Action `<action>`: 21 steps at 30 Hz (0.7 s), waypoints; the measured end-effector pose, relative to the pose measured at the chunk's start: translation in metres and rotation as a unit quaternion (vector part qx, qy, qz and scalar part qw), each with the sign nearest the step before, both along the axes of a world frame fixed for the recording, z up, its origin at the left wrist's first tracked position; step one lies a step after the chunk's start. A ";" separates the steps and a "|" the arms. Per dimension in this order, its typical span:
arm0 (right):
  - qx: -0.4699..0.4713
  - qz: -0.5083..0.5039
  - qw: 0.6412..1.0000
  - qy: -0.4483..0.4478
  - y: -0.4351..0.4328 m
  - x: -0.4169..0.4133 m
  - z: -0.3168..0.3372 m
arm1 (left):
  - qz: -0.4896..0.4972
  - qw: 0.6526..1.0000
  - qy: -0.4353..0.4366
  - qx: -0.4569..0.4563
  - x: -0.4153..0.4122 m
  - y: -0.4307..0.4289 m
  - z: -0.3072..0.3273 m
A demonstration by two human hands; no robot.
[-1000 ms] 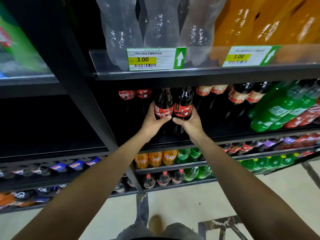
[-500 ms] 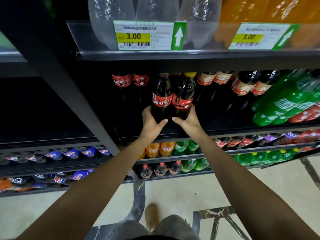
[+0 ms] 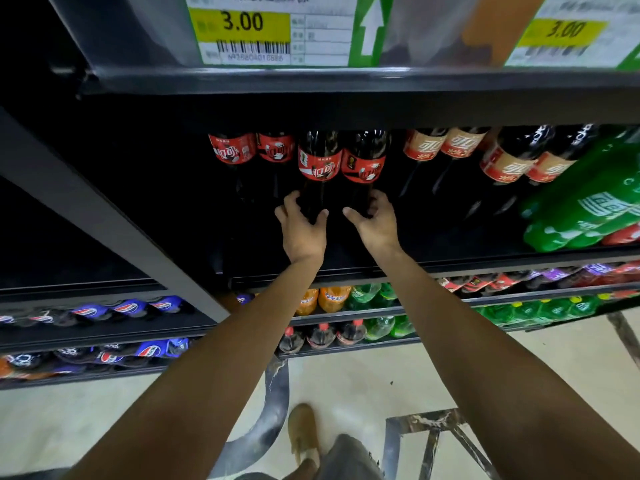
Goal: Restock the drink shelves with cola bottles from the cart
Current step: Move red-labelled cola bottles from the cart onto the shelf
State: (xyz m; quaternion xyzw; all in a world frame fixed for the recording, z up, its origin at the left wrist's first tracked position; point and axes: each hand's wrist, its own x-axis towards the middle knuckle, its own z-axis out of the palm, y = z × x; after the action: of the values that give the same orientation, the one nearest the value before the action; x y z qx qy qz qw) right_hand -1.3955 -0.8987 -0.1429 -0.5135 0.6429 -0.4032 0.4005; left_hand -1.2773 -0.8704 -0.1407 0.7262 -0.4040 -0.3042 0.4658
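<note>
Two dark cola bottles with red labels stand side by side on the middle shelf (image 3: 433,263). My left hand (image 3: 302,227) grips the lower body of the left cola bottle (image 3: 319,168). My right hand (image 3: 374,223) grips the lower body of the right cola bottle (image 3: 364,164). Both arms reach deep under the shelf above. Two more red-label cola bottles (image 3: 252,150) stand further back on the left. The bottles' caps are hidden by the upper shelf.
Cola bottles with beige-and-red labels (image 3: 485,157) and green soda bottles (image 3: 581,206) fill the shelf to the right. A dark slanted shelf post (image 3: 114,233) runs at left. Price tags (image 3: 273,29) hang above. Lower shelves hold blue, orange and green bottles. Metal cart frame (image 3: 433,441) stands on the floor.
Both hands slid down the bottles and pushed them deeper onto the shelf. My view moved closer and lower under the upper shelf.
</note>
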 end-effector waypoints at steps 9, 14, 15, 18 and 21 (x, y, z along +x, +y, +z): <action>-0.003 -0.017 1.000 0.010 -0.015 0.011 0.000 | 0.034 0.998 0.059 -0.010 0.000 -0.014 -0.003; -0.005 -0.029 0.999 0.022 -0.018 0.011 0.000 | 0.054 0.995 0.074 0.029 0.000 -0.022 0.002; -0.004 -0.032 0.999 0.023 -0.019 0.011 0.001 | 0.060 0.995 0.075 0.041 -0.001 -0.023 0.003; 0.002 -0.037 0.999 0.031 -0.023 0.012 0.003 | 0.072 0.993 0.076 0.063 -0.003 -0.027 0.003; 0.002 -0.037 0.999 0.036 -0.023 0.012 0.003 | 0.072 0.993 0.068 0.068 -0.003 -0.028 0.002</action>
State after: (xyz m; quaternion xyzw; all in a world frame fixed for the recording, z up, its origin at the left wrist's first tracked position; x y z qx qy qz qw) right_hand -1.3840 -0.9219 -0.1400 -0.5025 0.6765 -0.3976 0.3631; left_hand -1.2804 -0.8981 -0.1386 0.7610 -0.2961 -0.3455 0.4625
